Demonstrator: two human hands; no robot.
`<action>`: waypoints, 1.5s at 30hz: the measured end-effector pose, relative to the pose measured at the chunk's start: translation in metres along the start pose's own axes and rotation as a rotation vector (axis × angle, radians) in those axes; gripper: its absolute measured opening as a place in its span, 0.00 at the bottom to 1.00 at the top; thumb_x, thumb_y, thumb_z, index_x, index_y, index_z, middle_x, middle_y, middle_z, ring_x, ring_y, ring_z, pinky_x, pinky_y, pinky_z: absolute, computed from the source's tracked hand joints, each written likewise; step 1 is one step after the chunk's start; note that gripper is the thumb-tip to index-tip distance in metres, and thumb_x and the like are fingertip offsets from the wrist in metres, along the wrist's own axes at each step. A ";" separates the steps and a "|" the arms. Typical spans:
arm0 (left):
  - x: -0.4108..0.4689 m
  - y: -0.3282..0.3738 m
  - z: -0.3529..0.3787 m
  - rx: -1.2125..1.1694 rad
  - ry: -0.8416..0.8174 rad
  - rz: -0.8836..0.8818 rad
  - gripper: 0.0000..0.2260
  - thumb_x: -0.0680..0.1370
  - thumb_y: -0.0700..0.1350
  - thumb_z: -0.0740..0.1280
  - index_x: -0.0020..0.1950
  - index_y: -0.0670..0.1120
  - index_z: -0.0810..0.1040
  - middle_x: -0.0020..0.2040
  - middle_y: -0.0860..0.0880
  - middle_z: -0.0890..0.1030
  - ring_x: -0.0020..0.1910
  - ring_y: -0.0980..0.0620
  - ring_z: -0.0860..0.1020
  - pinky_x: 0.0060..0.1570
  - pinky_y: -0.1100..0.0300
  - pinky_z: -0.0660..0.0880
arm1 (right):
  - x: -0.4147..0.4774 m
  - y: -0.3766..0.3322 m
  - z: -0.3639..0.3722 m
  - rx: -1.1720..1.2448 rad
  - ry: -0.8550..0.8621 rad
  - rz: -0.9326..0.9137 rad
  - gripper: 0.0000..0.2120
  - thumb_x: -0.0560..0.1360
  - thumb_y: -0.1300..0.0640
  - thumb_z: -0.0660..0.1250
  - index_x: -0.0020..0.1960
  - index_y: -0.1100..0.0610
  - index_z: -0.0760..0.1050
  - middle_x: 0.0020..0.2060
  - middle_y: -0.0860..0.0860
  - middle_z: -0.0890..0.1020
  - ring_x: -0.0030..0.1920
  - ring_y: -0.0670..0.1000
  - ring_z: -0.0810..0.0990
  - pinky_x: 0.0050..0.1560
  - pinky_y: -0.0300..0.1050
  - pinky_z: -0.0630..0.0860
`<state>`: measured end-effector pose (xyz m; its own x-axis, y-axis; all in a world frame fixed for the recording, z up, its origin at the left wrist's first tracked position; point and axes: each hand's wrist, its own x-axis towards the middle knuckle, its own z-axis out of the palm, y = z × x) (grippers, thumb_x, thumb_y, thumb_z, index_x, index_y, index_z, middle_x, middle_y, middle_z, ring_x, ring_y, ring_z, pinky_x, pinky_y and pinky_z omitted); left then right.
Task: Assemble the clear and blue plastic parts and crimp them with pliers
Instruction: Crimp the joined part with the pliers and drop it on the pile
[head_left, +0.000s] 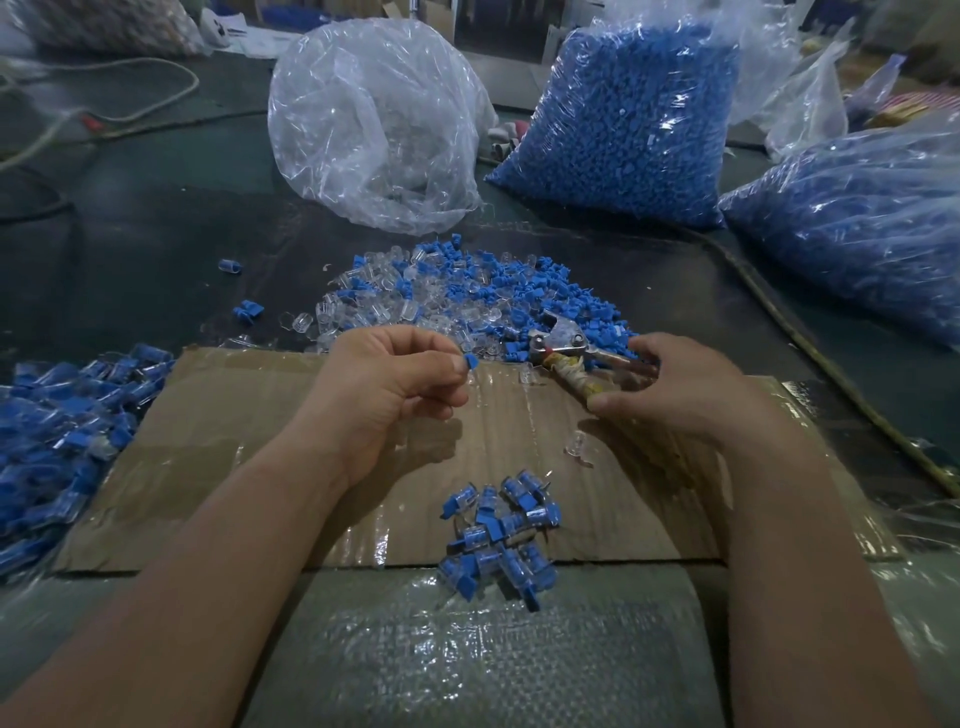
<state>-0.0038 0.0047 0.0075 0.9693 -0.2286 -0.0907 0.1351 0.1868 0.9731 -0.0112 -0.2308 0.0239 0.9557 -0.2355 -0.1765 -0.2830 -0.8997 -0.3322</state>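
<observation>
One blue part: the left hand is pinching it between thumb and forefinger tip, with the other fingers curling inward. Whether a clear piece is already seated on it is hard to tell.
Right hand: the fingers are curling over the handles of the pliers, and the thumb is pressing the wrapped lower handle.
Key relation: the pliers are lying just right of the pinched part. Their long axis is running from the head at upper left to the handles at lower right, so the head is pointing toward the part. The right hand is the nearer one.
Loose parts: these are lying just beyond both hands.
Finished pieces: these are sitting near the person on the cardboard.
</observation>
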 end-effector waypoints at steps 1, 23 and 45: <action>0.000 0.000 0.000 0.000 -0.005 0.002 0.05 0.61 0.37 0.70 0.34 0.40 0.77 0.27 0.47 0.79 0.26 0.54 0.78 0.26 0.66 0.75 | 0.001 0.000 0.000 -0.032 -0.042 0.005 0.40 0.60 0.38 0.73 0.67 0.52 0.66 0.62 0.52 0.71 0.57 0.51 0.70 0.57 0.46 0.68; 0.005 -0.006 -0.003 -0.102 0.048 0.075 0.04 0.68 0.35 0.66 0.41 0.40 0.74 0.29 0.48 0.80 0.29 0.54 0.79 0.29 0.67 0.75 | -0.010 -0.022 0.007 0.232 0.392 -0.256 0.11 0.68 0.69 0.63 0.48 0.59 0.77 0.36 0.52 0.78 0.39 0.52 0.75 0.40 0.48 0.72; 0.004 -0.005 0.000 -0.021 0.115 0.267 0.08 0.65 0.41 0.67 0.42 0.42 0.75 0.33 0.51 0.81 0.33 0.56 0.80 0.34 0.66 0.77 | -0.011 -0.039 0.027 0.113 0.211 -0.526 0.17 0.72 0.57 0.69 0.59 0.55 0.71 0.47 0.44 0.66 0.50 0.44 0.65 0.49 0.37 0.60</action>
<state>-0.0007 0.0032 0.0021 0.9879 -0.0595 0.1432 -0.1245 0.2453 0.9614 -0.0132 -0.1832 0.0142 0.9622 0.1547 0.2242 0.2393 -0.8732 -0.4246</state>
